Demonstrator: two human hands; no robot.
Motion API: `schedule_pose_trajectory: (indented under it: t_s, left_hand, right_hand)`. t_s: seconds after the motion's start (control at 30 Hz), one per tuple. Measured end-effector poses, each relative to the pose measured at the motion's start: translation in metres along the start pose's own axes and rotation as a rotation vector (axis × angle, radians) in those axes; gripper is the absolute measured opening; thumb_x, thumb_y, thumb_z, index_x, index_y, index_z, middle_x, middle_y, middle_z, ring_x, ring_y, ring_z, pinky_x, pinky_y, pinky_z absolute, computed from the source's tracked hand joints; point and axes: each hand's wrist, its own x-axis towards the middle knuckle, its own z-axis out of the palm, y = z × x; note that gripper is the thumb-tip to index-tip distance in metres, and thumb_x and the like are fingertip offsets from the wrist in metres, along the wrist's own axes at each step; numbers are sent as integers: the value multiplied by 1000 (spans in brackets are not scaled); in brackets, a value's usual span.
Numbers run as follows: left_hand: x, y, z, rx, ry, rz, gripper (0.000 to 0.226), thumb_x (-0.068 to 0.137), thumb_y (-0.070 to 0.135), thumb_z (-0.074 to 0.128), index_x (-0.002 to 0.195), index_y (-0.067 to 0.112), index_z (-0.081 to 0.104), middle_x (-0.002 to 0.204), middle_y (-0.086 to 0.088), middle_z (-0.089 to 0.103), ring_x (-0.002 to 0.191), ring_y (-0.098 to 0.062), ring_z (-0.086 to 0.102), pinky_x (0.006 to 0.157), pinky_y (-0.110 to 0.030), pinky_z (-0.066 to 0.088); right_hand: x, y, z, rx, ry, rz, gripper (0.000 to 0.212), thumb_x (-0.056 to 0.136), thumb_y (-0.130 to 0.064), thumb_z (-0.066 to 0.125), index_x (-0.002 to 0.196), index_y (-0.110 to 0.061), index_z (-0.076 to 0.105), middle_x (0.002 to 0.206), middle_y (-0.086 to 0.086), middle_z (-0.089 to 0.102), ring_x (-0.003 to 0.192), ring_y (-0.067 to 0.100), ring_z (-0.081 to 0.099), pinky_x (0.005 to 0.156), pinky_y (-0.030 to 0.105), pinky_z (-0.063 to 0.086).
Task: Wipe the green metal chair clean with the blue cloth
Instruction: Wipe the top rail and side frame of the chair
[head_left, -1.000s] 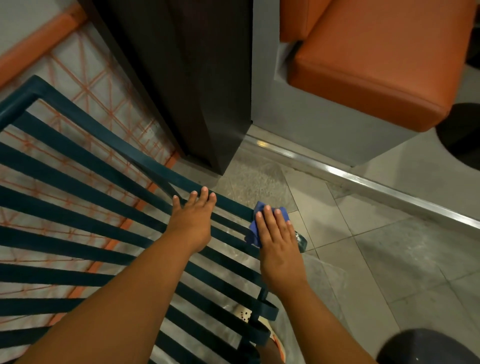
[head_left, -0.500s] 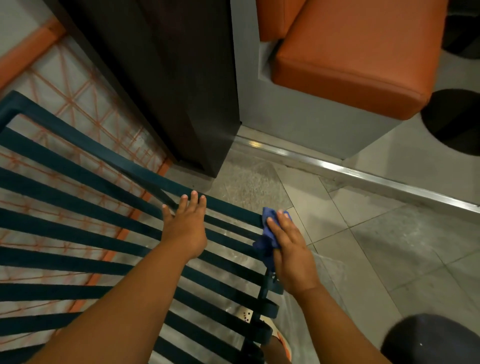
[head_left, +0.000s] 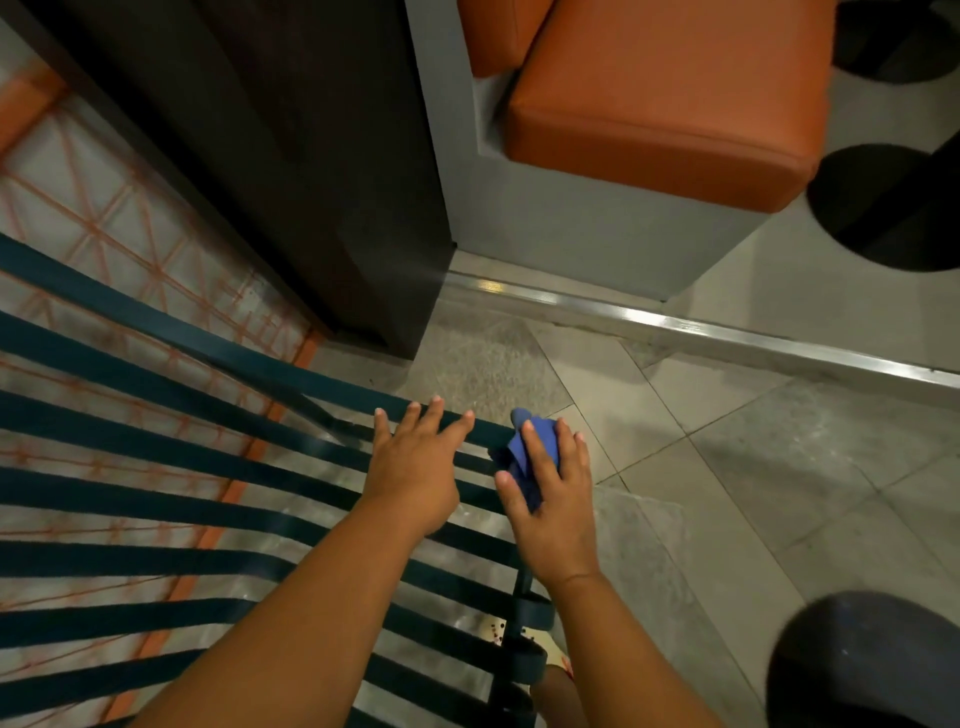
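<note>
The green metal chair (head_left: 156, 457) fills the lower left, its dark slats running left to right and ending at a side bar near the middle. My left hand (head_left: 415, 467) lies flat on the slats near their right ends, fingers straight and spread. My right hand (head_left: 550, 493) presses the blue cloth (head_left: 524, 452) against the slat ends at the chair's right edge, fingers mostly straight over it and the thumb alongside. Part of the cloth sticks out past my fingertips.
A dark wooden panel (head_left: 291, 156) and a grey bench base with an orange cushion (head_left: 665, 98) stand ahead. A metal floor strip (head_left: 727, 332) crosses the grey tiles. A dark round object (head_left: 872, 660) sits at lower right. My foot (head_left: 550, 660) shows below the chair.
My right hand slid the cloth along the chair's right edge, first down the side bar, then back up onto the slat ends. My left hand stayed on the slats.
</note>
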Motion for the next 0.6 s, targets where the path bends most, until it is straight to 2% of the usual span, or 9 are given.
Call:
schedule_pose_trajectory:
  t_s: [0.07, 0.13, 0.17, 0.23, 0.33, 0.4, 0.47, 0.53, 0.6]
  left_hand:
    - [0, 0, -2, 1, -8, 6, 91, 84, 9, 59, 150, 39, 2, 160, -2, -3, 147, -25, -2, 116, -54, -1]
    - [-1, 1, -3, 4, -15, 9, 92, 84, 8, 59, 150, 39, 2, 160, -3, -3, 147, -25, -2, 116, -54, -1]
    - [-1, 1, -2, 8, -17, 6, 92, 84, 8, 59, 150, 38, 2, 160, -3, -3, 147, -25, -2, 117, -54, -1]
    - [-2, 3, -1, 19, -14, -2, 93, 85, 9, 59, 150, 38, 0, 160, -4, -4, 147, -26, -2, 117, -53, 0]
    - [-1, 4, 4, 16, -8, 2, 92, 86, 11, 59, 150, 37, -2, 160, -6, -6, 146, -28, -2, 117, -52, 1]
    - [0, 4, 7, 2, -12, 5, 92, 86, 10, 57, 150, 35, -4, 159, -7, -9, 146, -29, -5, 118, -50, 2]
    - [-1, 6, 9, -14, -30, -6, 92, 86, 7, 54, 150, 33, -7, 159, -8, -13, 146, -30, -9, 118, -48, 3]
    - [-1, 11, 11, -10, -43, -29, 94, 86, 7, 53, 150, 31, -11, 158, -9, -17, 145, -31, -12, 118, -48, 2]
    - [-3, 15, 14, 15, -58, -45, 96, 86, 8, 53, 149, 28, -17, 156, -12, -23, 144, -33, -16, 118, -49, 0]
  right_hand:
    - [6, -3, -1, -3, 12, 48, 47, 93, -60, 23, 139, -53, 20, 158, -12, 8, 146, 11, -5, 118, 43, 5]
    - [19, -17, 1, -114, 36, 135, 45, 99, -49, 18, 142, -42, 31, 158, -2, 17, 147, 18, 0, 118, 45, -1]
    - [21, -23, 4, -174, 39, 159, 46, 100, -45, 19, 142, -37, 35, 158, 0, 19, 147, 21, 1, 117, 44, -3]
    - [17, -22, 8, -219, 53, 77, 44, 102, -38, 25, 144, -33, 33, 158, 0, 16, 147, 22, -1, 118, 44, -2]
    - [1, 2, 2, -61, 41, -14, 49, 101, -27, 35, 146, -39, 19, 158, -9, 4, 146, 14, -4, 119, 42, 7]
    - [4, 9, -2, 114, 64, 131, 46, 102, -28, 32, 144, -42, 18, 156, -14, 3, 146, 12, 3, 119, 39, 16]
    - [17, 3, -2, 212, 120, 285, 43, 103, -28, 30, 145, -34, 28, 158, -7, 12, 146, 16, 13, 118, 39, 20]
    - [25, -9, 1, 155, 136, 325, 41, 103, -25, 30, 143, -27, 36, 158, -1, 17, 146, 19, 10, 118, 40, 16]
    - [19, -11, 5, 67, 108, 202, 42, 103, -22, 33, 144, -30, 34, 158, -3, 15, 147, 17, 2, 119, 42, 12]
